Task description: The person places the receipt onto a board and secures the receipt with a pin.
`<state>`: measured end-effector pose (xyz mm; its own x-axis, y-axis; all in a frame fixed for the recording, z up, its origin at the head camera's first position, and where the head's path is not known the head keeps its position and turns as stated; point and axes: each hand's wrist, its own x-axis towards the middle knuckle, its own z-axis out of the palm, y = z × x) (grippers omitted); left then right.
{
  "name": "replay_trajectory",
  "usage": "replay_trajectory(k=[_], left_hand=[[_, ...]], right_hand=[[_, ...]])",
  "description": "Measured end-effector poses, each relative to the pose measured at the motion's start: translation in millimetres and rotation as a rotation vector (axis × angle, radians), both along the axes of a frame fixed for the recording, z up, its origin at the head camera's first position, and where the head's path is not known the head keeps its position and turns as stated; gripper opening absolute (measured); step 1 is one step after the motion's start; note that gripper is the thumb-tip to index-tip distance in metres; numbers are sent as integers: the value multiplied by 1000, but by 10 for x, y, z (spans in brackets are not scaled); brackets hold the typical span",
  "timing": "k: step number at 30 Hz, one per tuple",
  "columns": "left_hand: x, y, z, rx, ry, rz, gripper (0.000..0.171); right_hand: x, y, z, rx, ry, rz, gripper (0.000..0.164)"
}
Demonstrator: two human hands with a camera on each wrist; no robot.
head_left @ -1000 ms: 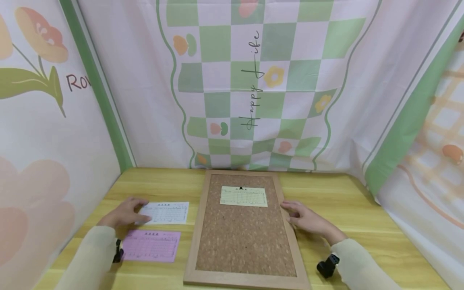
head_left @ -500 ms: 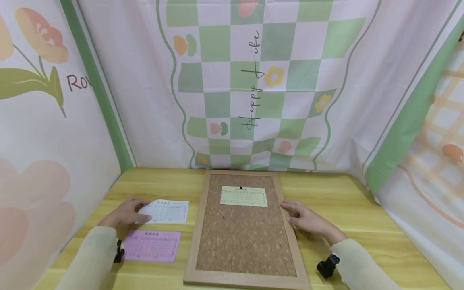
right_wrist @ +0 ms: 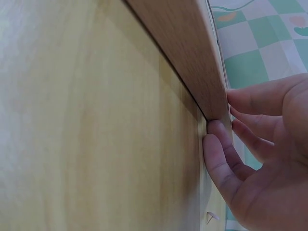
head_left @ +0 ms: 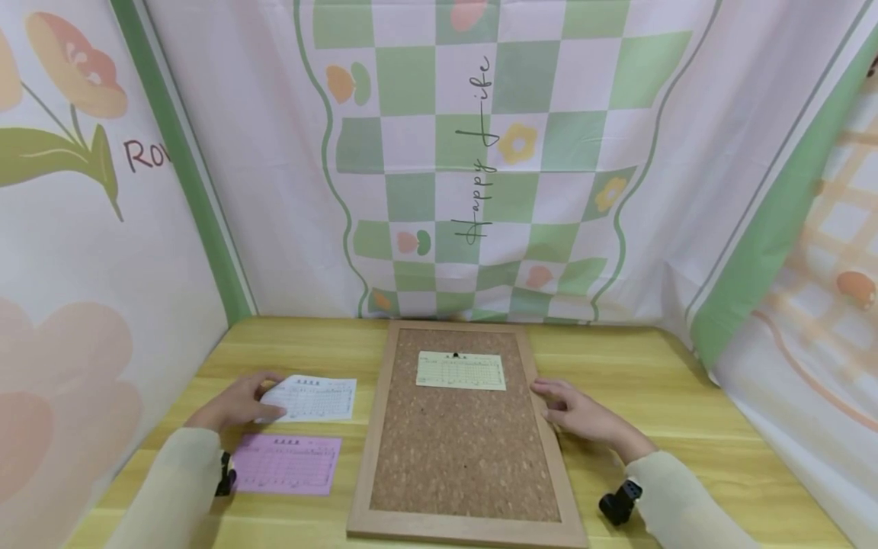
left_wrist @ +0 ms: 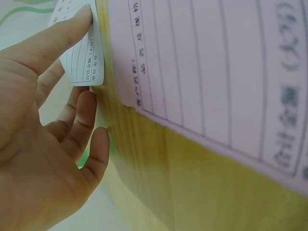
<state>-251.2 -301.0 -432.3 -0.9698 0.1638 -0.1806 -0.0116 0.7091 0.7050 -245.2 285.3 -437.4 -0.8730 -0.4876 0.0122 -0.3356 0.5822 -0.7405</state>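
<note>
The left hand (head_left: 236, 402) pinches the left end of the white slip (head_left: 318, 400), thumb over it, last fingers loosely bent; the right hand (head_left: 583, 415), fingers half spread and relaxed, rests against the right edge of the board (head_left: 432, 450); left of the board, the pink slip (head_left: 288, 463) lies on the table (head_left: 686, 427), near side of the white slip; a pale green slip (head_left: 461, 374) with a black pin (head_left: 456, 354) lies towards the board's far end.

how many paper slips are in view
3: the white slip in the left hand, the pink slip on the table, the pale-yellow slip on the corkboard; any beneath would be hidden.
</note>
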Motion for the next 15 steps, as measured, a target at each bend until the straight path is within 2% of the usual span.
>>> replay_trajectory(k=[7,13,15], left_hand=[[-3,-16,-3,-20,-59,40,69],[0,-1,24,-55,-48,55,87],[1,-4,37,-55,-44,57,88]], right_hand=[[14,-7,12,-9,-14,-2,51],[10,-3,7,-11,-25,-14,51],[9,-2,3,-6,-19,-11,51]])
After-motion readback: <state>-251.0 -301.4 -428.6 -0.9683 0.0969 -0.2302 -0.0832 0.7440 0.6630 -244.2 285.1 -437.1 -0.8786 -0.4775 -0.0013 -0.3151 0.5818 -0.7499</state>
